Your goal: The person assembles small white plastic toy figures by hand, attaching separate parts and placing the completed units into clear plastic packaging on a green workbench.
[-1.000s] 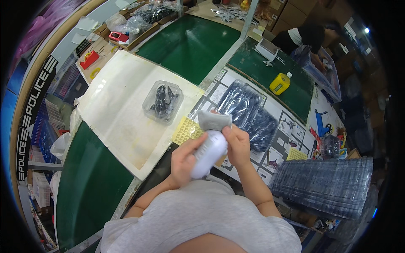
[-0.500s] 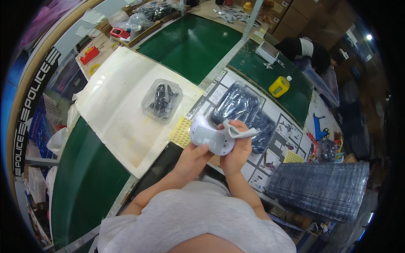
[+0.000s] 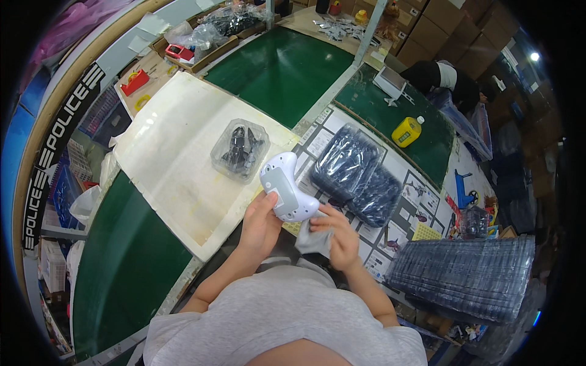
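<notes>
A white gamepad-style controller point(image 3: 288, 194) with a grey back panel and small screw holes is tilted up in front of me. My left hand point(image 3: 259, 227) grips its lower left side, thumb on the panel. At the controller's lower right end, my right hand point(image 3: 342, 239) pinches a crumpled grey cloth point(image 3: 314, 238) that hangs down from the fingers. Beyond the controller, a clear plastic tray point(image 3: 264, 141) holding a black toy point(image 3: 238, 146) lies on a white board point(image 3: 177, 140). Right of it, black items in clear plastic wrapping point(image 3: 345, 161) rest on printed sheets.
A tall stack of dark plastic trays point(image 3: 461, 277) stands at the right. Further back are a yellow bottle point(image 3: 407, 132) and a red tape dispenser point(image 3: 134, 82). A metal post point(image 3: 370, 33) rises behind the green table surface point(image 3: 278, 70). Another person point(image 3: 448, 76) bends over at the far right.
The controller has moved left and turned in my left hand. My right hand has come away from its upper edge to its lower right end, carrying the cloth downward.
</notes>
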`<state>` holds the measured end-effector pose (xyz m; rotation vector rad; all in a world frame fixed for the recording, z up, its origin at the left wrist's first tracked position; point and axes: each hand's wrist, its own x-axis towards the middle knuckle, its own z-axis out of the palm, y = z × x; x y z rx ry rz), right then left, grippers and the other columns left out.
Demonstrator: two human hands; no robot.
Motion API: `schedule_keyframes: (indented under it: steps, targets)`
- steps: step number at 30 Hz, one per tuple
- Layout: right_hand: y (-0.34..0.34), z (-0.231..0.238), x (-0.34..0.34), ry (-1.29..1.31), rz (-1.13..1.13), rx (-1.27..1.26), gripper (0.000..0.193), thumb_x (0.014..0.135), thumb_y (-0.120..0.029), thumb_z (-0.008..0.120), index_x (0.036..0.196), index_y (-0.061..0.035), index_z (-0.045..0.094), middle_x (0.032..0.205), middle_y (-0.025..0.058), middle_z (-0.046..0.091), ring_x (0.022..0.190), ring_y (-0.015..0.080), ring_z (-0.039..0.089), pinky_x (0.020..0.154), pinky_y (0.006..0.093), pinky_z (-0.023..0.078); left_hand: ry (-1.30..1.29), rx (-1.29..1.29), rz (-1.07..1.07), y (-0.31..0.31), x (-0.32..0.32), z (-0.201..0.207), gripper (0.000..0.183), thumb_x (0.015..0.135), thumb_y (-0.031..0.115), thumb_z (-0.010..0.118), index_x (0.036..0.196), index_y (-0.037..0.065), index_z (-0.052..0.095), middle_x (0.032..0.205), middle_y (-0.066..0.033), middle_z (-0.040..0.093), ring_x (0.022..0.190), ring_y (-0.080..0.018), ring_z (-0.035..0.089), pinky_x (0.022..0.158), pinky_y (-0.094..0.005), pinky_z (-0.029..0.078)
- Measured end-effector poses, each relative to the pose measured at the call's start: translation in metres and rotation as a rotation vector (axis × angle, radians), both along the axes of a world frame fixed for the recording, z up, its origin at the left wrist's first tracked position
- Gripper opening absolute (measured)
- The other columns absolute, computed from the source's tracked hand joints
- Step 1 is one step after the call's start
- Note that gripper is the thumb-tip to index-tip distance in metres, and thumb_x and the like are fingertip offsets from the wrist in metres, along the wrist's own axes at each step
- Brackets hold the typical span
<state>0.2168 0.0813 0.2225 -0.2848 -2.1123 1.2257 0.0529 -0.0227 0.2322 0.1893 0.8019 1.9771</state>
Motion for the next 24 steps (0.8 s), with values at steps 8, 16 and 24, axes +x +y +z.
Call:
schedule_keyframes:
  steps: [8, 16, 24]
  targets:
    - [0.037, -0.014, 0.009, -0.015, -0.167, -1.246, 0.029, 0.097, -0.023, 0.05, 0.107, 0.0018, 0.063, 0.102, 0.0083, 0.066, 0.091, 0.014, 0.063, 0.082, 0.027, 0.047, 0.23, -0.039, 0.009, -0.006, 0.0, -0.009, 0.044, 0.09, 0.008, 0.053, 0.129, -0.003, 0.037, 0.118, -0.0118, 0.051, 0.108, -0.0176, 0.052, 0.094, -0.033, 0.042]
    - [0.002, 0.035, -0.039, 0.316, -0.041, -1.306, 0.035, 0.099, -0.026, 0.046, 0.119, 0.001, 0.054, 0.117, 0.0074, 0.06, 0.106, 0.0152, 0.057, 0.089, 0.0289, 0.045, 1.348, -0.173, 0.341, -0.009, 0.009, -0.003, 0.056, 0.066, -0.001, 0.075, 0.116, -0.003, 0.052, 0.107, -0.0126, 0.055, 0.098, -0.023, 0.057, 0.086, -0.034, 0.047]
    - [-0.018, 0.05, -0.031, 0.126, -0.04, -0.094, 0.033, 0.088, -0.006, 0.049, 0.119, 0.0016, 0.06, 0.143, 0.0227, 0.037, 0.135, 0.0303, 0.035, 0.108, 0.0369, 0.028, 1.557, -0.128, 0.457, -0.014, 0.008, 0.014, 0.051, 0.06, 0.003, 0.081, 0.107, -0.002, 0.06, 0.102, -0.0126, 0.058, 0.085, -0.0247, 0.062, 0.071, -0.0308, 0.051]
